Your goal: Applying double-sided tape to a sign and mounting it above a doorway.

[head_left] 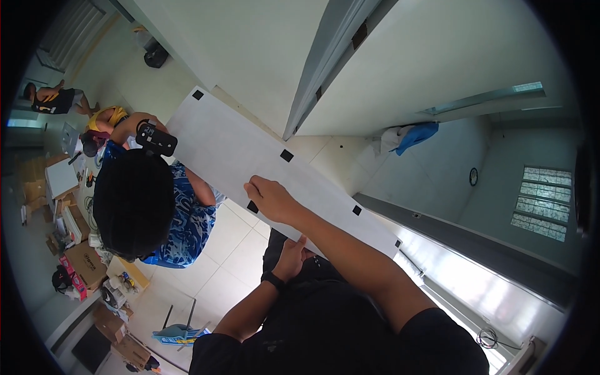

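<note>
Co-worker: left of frame; could be knocked if you turn.
White panel: centre, slanting; could tip if support slips.
Right hand: your fist, curled over it.
Left hand: lower centre; fingers half hidden, grip can't be told.

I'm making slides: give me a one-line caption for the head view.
Right hand over a long white board, left hand at its near edge, co-worker in blue alongside.

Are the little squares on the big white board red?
No, the little squares on the white board by the right hand are black.
</note>
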`<state>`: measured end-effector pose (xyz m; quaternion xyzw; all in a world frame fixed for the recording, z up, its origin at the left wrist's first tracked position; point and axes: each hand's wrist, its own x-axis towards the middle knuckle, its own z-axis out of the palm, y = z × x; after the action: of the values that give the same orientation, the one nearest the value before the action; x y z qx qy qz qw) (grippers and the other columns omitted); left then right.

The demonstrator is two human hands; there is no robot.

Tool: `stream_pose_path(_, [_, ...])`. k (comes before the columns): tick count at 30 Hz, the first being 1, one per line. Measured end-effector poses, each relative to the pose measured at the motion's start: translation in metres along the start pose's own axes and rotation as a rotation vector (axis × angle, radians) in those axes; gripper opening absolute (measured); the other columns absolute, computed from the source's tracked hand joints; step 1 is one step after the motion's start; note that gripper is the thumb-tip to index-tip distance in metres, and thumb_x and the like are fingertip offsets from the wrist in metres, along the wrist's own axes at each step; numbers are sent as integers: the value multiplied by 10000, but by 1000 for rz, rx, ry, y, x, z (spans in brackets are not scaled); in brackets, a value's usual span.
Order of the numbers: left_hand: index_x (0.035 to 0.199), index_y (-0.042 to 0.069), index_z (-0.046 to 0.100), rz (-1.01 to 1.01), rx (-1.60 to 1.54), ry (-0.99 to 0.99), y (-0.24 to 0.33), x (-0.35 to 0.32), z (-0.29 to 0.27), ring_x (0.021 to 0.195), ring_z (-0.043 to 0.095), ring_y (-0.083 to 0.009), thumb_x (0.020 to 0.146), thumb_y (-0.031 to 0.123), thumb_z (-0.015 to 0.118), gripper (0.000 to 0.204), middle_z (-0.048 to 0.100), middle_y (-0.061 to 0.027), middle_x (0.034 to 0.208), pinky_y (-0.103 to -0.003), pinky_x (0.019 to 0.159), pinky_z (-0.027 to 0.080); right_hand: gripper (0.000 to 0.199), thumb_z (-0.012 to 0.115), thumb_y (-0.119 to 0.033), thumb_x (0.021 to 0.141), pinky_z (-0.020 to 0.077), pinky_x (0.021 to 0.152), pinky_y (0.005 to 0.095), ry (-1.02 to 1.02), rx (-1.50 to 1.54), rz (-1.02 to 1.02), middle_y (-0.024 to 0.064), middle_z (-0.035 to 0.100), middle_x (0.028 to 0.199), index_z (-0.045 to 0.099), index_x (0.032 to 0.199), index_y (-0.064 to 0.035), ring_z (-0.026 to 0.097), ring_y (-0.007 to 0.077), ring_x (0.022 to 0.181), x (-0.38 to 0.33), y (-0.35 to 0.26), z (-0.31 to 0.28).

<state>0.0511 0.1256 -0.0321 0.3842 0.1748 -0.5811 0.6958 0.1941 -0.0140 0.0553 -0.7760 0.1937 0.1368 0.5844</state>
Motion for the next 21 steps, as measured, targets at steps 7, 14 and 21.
stream_pose_path(7, [1328, -15, 520, -22, 16, 6, -6, 0, -4, 1157, 664, -274, 1104, 179, 428, 310, 634, -151, 1278, -437, 955, 595, 286, 412, -270, 1065, 500, 739, 479, -3, 78, -50, 185, 678, 803, 566, 1034, -31, 673, 380, 775, -4, 7, 6])
stream_pose_path(14, [1331, -24, 518, -30, 36, 8, -9, -3, 0, 1170, 658, -279, 1104, 165, 425, 310, 627, -158, 1299, -431, 944, 604, 183, 420, -182, 1046, 491, 723, 490, -22, 43, -18, 170, 661, 765, 546, 1071, -51, 668, 371, 757, -10, 3, 3])
stream_pose_path(21, [1308, -24, 556, -10, 93, 14, -14, -9, 4, 1142, 671, -268, 1096, 181, 459, 311, 653, -145, 1262, -434, 941, 600, 135, 469, -126, 987, 493, 720, 497, 20, 44, -59, 194, 665, 780, 557, 1074, -71, 667, 394, 758, -15, 12, 8])
